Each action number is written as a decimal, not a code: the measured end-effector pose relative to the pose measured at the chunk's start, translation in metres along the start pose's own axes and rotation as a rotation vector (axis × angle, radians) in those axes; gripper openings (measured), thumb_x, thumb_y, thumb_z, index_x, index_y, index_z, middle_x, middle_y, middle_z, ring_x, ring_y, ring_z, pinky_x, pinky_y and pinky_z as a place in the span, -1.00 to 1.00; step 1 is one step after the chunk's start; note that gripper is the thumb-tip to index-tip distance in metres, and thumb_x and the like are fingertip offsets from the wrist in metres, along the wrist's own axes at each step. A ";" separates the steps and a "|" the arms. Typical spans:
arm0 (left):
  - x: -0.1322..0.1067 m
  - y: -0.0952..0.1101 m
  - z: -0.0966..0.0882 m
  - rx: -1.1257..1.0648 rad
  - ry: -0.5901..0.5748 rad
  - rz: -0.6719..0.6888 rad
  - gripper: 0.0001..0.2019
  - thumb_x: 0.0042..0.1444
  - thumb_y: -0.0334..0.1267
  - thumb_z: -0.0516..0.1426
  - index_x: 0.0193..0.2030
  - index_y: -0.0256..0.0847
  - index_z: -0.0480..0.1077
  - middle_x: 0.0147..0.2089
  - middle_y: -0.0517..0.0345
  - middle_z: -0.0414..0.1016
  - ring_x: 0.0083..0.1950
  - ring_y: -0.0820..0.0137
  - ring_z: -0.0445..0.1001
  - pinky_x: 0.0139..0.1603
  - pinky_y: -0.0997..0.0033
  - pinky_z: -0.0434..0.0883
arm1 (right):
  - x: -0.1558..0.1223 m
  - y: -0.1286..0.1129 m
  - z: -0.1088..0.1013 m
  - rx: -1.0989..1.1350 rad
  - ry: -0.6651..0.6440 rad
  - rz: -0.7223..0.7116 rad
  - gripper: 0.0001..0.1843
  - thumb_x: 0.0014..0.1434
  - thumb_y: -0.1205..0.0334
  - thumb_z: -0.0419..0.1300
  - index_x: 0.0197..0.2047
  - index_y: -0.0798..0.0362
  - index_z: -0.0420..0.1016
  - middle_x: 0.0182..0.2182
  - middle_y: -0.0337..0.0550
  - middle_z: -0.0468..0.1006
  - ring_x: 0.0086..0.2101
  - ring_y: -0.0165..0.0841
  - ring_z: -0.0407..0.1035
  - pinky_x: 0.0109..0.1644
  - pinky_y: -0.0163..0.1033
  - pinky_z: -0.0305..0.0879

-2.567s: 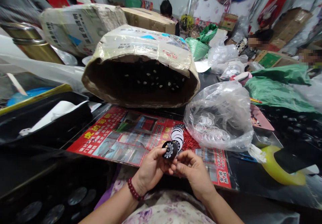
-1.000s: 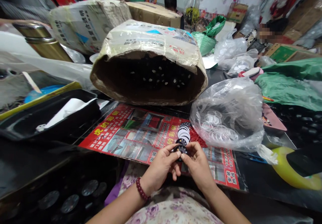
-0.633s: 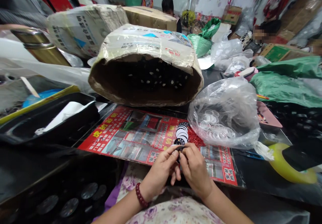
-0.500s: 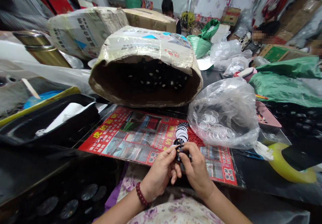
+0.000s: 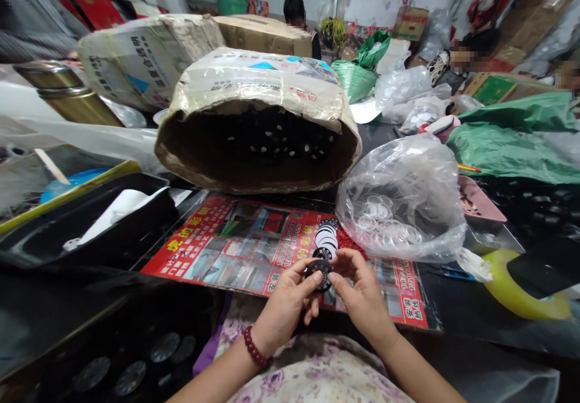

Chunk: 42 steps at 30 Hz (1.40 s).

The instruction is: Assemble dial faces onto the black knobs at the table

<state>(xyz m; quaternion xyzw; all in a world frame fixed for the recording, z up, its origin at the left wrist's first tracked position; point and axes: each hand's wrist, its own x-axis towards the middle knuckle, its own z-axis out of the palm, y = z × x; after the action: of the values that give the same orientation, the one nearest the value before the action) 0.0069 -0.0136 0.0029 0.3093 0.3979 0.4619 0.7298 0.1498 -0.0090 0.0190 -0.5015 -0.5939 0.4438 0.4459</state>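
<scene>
My left hand (image 5: pixel 287 306), with a dark red bead bracelet (image 5: pixel 256 347) on its wrist, pinches a round black disc (image 5: pixel 324 268) with pale markings, like a small dial. The thumb lies on its face. On the disc's right edge are the thumb and fingertips of my right hand (image 5: pixel 365 297). Just beyond the fingers, a fanned row of white and black discs (image 5: pixel 326 237) lies on a red printed sheet (image 5: pixel 208 240). Right of that row is a clear plastic bag (image 5: pixel 403 197) of pale rings (image 5: pixel 385 228).
A torn carton (image 5: pixel 258 83), its mouth facing me, holds black pieces. Left stand a black tray (image 5: pixel 149 188) and a gold flask (image 5: pixel 77 98). On the right are a yellow tape roll (image 5: pixel 516 294), a pink tray (image 5: pixel 480 197) and green plastic (image 5: pixel 521 137). People sit farther back.
The black disc has turned to show more of its face between my fingers. My right fingers have shifted from over it to its right edge. The view has shifted slightly.
</scene>
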 end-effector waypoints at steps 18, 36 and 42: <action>0.004 -0.009 -0.008 0.117 -0.116 -0.064 -0.61 0.14 -0.06 0.10 0.05 -0.19 0.29 -0.59 0.29 0.39 -0.75 0.57 0.33 -0.82 0.71 0.19 | 0.009 -0.010 -0.009 -0.245 -0.200 -0.091 -0.70 0.01 0.53 0.08 -0.21 0.03 0.39 -0.28 -0.19 0.40 -0.26 -0.34 0.31 -0.18 -0.23 0.26; 0.005 -0.008 -0.008 -0.051 -0.059 -0.088 -0.63 0.12 -0.07 0.13 0.00 -0.20 0.32 -0.60 0.26 0.43 -0.75 0.53 0.35 -0.85 0.70 0.19 | -0.001 -0.011 -0.004 -0.279 -0.059 -0.222 -0.68 0.16 0.47 -0.01 -0.05 0.04 0.36 -0.17 -0.11 0.46 -0.15 -0.32 0.35 -0.08 -0.25 0.27; 0.003 -0.005 -0.005 -0.021 -0.018 -0.091 -0.61 0.09 0.01 0.12 -0.04 -0.20 0.30 -0.41 0.17 0.49 -0.75 0.58 0.34 -0.85 0.69 0.15 | 0.006 -0.009 -0.035 -0.392 0.176 -0.255 -0.79 0.24 0.32 -0.01 -0.15 0.04 0.43 -0.37 -0.18 0.49 -0.38 -0.35 0.39 -0.29 -0.28 0.29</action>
<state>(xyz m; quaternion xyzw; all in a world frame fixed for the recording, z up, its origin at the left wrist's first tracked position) 0.0053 -0.0126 -0.0046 0.2874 0.4002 0.4296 0.7567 0.1813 -0.0012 0.0359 -0.5361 -0.6862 0.2149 0.4423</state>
